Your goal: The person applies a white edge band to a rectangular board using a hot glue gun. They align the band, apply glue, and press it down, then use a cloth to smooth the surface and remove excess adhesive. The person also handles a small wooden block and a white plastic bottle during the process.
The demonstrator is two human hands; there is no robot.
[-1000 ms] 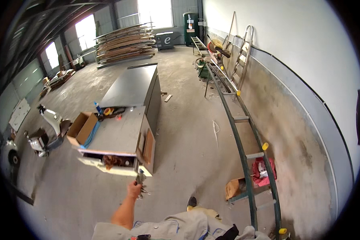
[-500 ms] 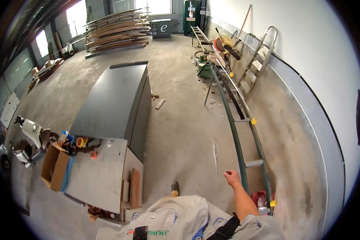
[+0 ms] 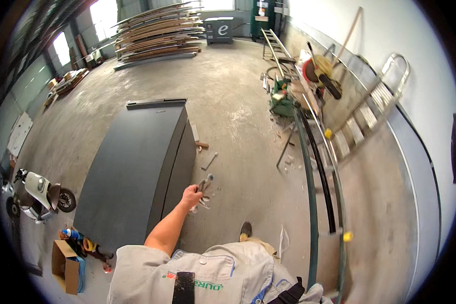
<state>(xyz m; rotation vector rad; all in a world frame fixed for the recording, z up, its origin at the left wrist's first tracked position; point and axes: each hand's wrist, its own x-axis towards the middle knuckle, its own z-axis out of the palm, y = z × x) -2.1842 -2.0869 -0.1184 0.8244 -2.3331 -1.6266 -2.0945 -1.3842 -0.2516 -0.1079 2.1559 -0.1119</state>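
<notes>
My left hand (image 3: 191, 196) reaches forward beside the right side of a long dark grey metal cabinet (image 3: 131, 157), which is flat on top. Its fingers are closed around a small grey-and-white bundle (image 3: 204, 188) with loose ends hanging down. Blur hides what kind of thing that is. The bundle hangs over the concrete floor, apart from the cabinet. My right hand is out of the picture; only the shoulder and sleeve on that side show at the lower edge.
Along the right wall lie long dark metal rails (image 3: 309, 202) and a stepladder (image 3: 375, 106) leans there. An open cardboard box (image 3: 66, 266) stands at lower left, near a parked scooter (image 3: 43, 190). Stacked boards (image 3: 157, 35) rise at the back. Scraps (image 3: 209, 161) litter the floor.
I have moved forward alongside the cabinet. My left hand has come into view with the bundle in it, while my right hand has dropped out of view.
</notes>
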